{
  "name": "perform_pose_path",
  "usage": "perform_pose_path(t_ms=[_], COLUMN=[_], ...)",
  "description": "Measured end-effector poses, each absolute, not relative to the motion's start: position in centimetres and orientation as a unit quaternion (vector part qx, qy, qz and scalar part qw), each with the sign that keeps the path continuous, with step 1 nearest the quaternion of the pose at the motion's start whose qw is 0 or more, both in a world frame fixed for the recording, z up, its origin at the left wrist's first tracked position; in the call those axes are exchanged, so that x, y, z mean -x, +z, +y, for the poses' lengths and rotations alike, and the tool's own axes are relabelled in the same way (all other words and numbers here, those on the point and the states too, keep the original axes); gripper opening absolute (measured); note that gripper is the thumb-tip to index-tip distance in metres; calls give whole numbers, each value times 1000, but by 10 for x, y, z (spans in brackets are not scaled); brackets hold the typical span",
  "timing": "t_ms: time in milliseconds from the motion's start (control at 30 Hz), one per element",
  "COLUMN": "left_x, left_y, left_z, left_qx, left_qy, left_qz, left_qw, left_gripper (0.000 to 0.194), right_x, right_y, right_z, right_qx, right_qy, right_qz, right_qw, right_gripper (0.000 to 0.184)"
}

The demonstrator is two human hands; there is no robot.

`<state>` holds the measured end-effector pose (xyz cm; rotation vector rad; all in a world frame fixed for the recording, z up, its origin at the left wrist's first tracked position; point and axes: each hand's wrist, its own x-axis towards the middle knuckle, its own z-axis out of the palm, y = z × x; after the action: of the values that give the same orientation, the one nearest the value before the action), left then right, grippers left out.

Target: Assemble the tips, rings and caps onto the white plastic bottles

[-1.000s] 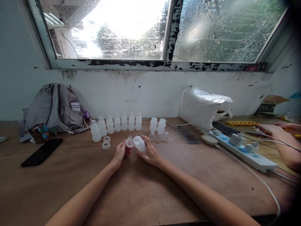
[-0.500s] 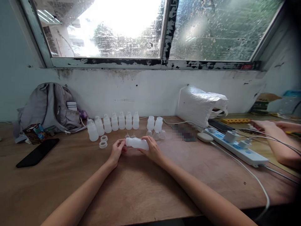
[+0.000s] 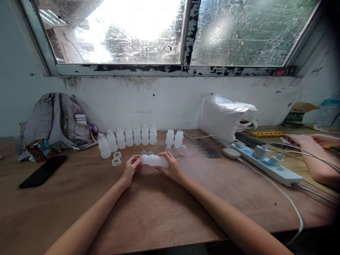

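A small white plastic bottle (image 3: 155,161) lies sideways between my hands, just above the wooden table (image 3: 159,209). My right hand (image 3: 172,169) is wrapped round its body. My left hand (image 3: 131,168) pinches the bottle's neck end, where a ring or cap sits; I cannot make out which. Behind them stands a row of several capped white bottles (image 3: 126,138), two uncapped bottles (image 3: 174,138), clear teats or caps (image 3: 179,151) and two loose white rings (image 3: 116,159).
A grey backpack (image 3: 55,122), a small carton (image 3: 39,149) and a black phone (image 3: 42,171) lie at the left. A white plastic bag (image 3: 225,118) and a power strip (image 3: 268,165) with cables sit at the right, where another person's hands (image 3: 305,141) work.
The bottle has turned from pointing towards me to lying sideways, and my left hand has closed on its neck end. My view has shifted slightly.
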<state>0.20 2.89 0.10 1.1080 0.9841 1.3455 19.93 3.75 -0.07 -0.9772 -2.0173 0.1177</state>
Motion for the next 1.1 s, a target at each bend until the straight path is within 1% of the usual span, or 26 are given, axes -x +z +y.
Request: perform_pose_path(t_ms=[167, 300, 467, 633, 767, 833, 867, 933, 1033, 1067, 1100], left_x=[1, 1, 1, 1, 0, 0, -1, -1, -2, -2, -3], left_y=[2, 2, 2, -3, -6, -3, -1, 5, 12, 12, 11], left_z=[29, 30, 30, 33, 34, 32, 30, 27, 23, 23, 23], left_qx=[-502, -512, -497, -491, -498, -507, -516, -536, -550, -545, -534], left_qy=[560, 567, 563, 548, 537, 543, 552, 569, 571, 571, 574], left_qz=[398, 403, 398, 423, 442, 438, 429, 399, 353, 350, 355], left_qw=[525, 504, 527, 529, 518, 506, 495, 479, 497, 504, 509], left_gripper=[30, 29, 28, 37, 41, 38, 33, 24, 27, 28, 29], right_x=[-201, -201, -200, -198, -196, -196, -197, -197, -198, -198, -197], right_y=[1, 1, 1, 2, 4, 6, 7, 8, 8, 8, 8], right_z=[36, 37, 35, 31, 27, 26, 27, 28, 31, 31, 31], right_qx=[395, 391, 370, 354, 355, 367, 378, 410, 452, 460, 465], right_qy=[69, 52, 15, -23, -13, 25, 63, 176, 360, 391, 397], right_qz=[-809, -810, -815, -825, -821, -814, -808, -781, -708, -688, -678], right_qw=[429, 434, 446, 440, 446, 449, 447, 438, 406, 403, 407], right_gripper=[38, 38, 37, 34, 35, 37, 37, 34, 38, 40, 40])
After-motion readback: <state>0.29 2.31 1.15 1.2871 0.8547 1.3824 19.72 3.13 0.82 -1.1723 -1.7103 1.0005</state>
